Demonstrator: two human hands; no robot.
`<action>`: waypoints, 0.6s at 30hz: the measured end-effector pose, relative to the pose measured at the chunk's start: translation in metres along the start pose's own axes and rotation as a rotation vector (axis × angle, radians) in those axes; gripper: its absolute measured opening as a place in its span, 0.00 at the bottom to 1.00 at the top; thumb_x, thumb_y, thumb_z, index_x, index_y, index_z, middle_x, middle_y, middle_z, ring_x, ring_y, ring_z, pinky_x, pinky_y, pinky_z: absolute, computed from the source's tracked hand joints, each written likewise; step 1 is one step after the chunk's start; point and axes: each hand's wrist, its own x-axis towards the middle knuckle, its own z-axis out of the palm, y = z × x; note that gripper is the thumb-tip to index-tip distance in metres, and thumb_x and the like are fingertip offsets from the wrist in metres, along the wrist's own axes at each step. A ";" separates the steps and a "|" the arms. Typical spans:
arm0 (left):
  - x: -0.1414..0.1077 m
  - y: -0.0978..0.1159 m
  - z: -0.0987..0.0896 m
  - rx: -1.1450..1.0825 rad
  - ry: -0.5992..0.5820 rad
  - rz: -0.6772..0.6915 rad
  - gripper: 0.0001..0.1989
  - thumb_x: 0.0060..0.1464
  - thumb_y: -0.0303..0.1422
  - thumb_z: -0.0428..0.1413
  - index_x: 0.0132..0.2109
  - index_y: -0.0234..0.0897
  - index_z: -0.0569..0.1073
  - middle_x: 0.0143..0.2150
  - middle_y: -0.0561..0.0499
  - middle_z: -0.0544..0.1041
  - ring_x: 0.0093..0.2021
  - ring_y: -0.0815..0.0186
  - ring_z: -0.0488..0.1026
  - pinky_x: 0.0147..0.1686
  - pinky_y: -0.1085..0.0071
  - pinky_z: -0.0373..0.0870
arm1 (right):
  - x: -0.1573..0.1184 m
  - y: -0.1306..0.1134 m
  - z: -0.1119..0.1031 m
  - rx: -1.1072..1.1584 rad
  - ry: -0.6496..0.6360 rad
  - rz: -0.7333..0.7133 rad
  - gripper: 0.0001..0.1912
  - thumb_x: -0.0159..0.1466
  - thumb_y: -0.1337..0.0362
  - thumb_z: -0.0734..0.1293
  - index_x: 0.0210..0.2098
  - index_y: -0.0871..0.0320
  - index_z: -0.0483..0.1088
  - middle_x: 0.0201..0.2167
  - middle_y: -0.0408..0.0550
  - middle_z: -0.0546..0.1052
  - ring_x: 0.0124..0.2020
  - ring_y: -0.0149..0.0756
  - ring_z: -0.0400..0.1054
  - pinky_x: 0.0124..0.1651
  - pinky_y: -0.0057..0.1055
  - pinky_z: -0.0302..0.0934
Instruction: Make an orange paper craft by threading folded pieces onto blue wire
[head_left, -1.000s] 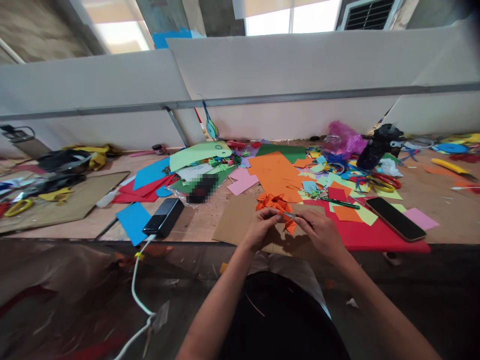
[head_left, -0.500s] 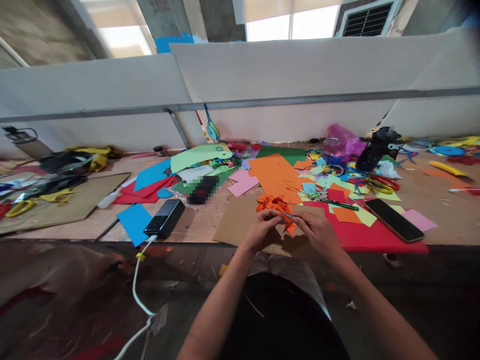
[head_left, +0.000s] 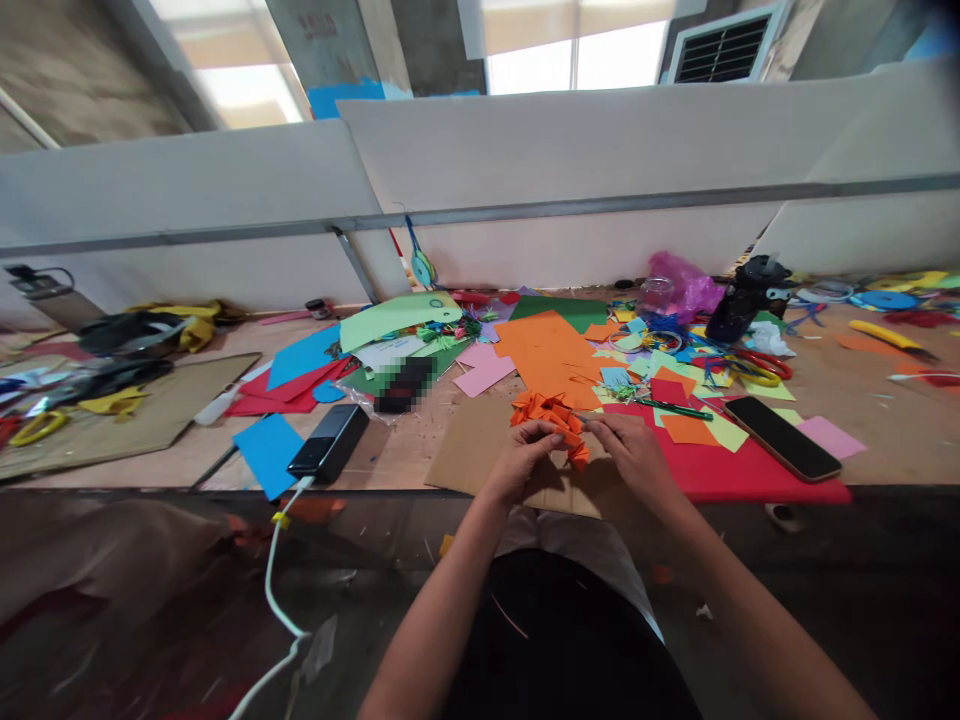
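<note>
I can read no words or numbers — the reddish marks [head_left: 318, 24] on the grey pillar [head_left: 322, 62] blur too much, and those on the white sheet [head_left: 386, 351] across my desk [head_left: 401, 450] are too small.

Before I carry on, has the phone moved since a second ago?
No: against the corner of the red sheet, the phone lies where it did, though the camera view has shifted.

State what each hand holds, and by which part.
Left hand: orange paper, pinched at one edge. Right hand: slim grey tool, held behind its tip; the rest is hidden.
</note>
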 end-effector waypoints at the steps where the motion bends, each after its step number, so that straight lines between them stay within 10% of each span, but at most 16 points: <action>1: 0.000 0.000 0.000 -0.004 0.008 -0.002 0.19 0.35 0.40 0.75 0.31 0.35 0.79 0.30 0.51 0.80 0.32 0.66 0.76 0.39 0.69 0.71 | 0.005 0.006 0.000 -0.059 0.002 0.022 0.22 0.73 0.50 0.58 0.41 0.54 0.78 0.37 0.50 0.82 0.39 0.42 0.76 0.39 0.34 0.64; 9: 0.003 -0.002 -0.001 -0.015 0.036 0.024 0.19 0.36 0.41 0.74 0.32 0.35 0.80 0.29 0.52 0.79 0.32 0.68 0.75 0.40 0.70 0.73 | 0.037 0.042 -0.001 -0.532 0.075 0.052 0.12 0.70 0.60 0.65 0.47 0.56 0.78 0.45 0.58 0.80 0.48 0.49 0.71 0.48 0.41 0.62; 18: 0.007 -0.012 -0.003 0.234 -0.034 0.165 0.14 0.48 0.42 0.68 0.35 0.35 0.82 0.34 0.50 0.81 0.36 0.65 0.75 0.42 0.70 0.69 | 0.018 -0.023 -0.005 -0.039 -0.128 -0.136 0.12 0.70 0.56 0.65 0.37 0.54 0.77 0.37 0.49 0.80 0.42 0.42 0.71 0.46 0.37 0.62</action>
